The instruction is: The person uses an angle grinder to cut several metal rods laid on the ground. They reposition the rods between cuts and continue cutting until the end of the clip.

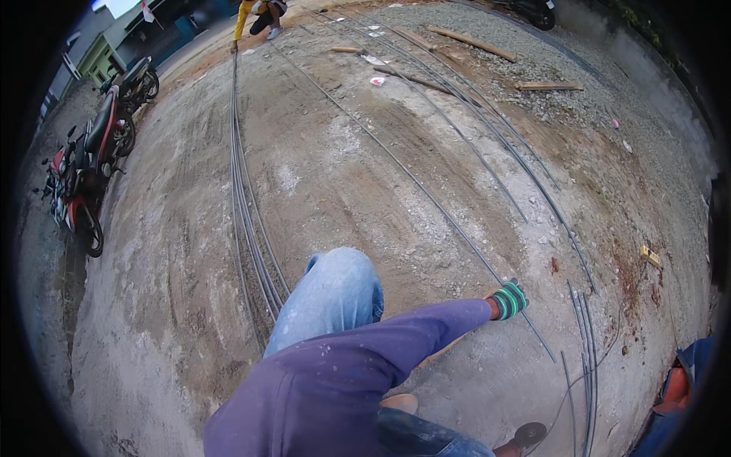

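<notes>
My left hand [509, 300], in a green and dark striped glove, reaches across to the right at the end of a purple sleeve [426, 329]. Its fingers are closed around a long thin steel bar [415, 181], which runs from the far left down past the hand toward the lower right. Left of my bent jeans knee [335, 293] lies a bundle of similar bars [245, 190]. More bars [506, 137] lie on the right, and shorter ends [586, 358] are beyond my hand. My right hand does not show.
A person [259, 14] in yellow crouches at the far end, one hand at the left bundle. Motorcycles [87, 160] stand along the left. Wooden planks [474, 43] lie on gravel at the far right. A yellow box [650, 256] and blue cloth [694, 358] are at the right edge.
</notes>
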Motion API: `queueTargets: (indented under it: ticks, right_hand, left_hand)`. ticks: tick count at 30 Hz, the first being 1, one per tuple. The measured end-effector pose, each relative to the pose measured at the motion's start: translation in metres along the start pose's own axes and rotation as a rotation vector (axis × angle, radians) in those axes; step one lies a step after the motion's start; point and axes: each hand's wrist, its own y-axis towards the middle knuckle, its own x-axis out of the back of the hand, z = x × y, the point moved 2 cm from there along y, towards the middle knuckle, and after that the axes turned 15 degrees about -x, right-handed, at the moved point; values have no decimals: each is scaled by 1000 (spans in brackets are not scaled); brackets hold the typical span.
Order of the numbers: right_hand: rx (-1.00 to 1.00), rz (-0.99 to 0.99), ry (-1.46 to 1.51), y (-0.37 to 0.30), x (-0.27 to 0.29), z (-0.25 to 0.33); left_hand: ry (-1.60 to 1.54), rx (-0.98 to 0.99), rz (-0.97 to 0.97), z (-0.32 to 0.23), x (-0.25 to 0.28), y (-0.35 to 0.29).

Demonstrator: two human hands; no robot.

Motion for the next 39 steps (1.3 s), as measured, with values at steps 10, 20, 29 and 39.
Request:
queueTargets:
  ticks: [10,20,29,39]
  right_hand:
    - [-97,-34,-96,-48,20,21]
    - [-372,238,94,-294,131,116]
    - [-121,25,19,-441,151,135]
    - [160,-12,143,-556,213,152]
  left_hand:
    - [-261,47,106,-2,53,-33]
    - [-283,633,649,69,318,-369]
    - [-385,1105,755,-83,499,-661]
    - [-826,1146,479,-321,453,-780]
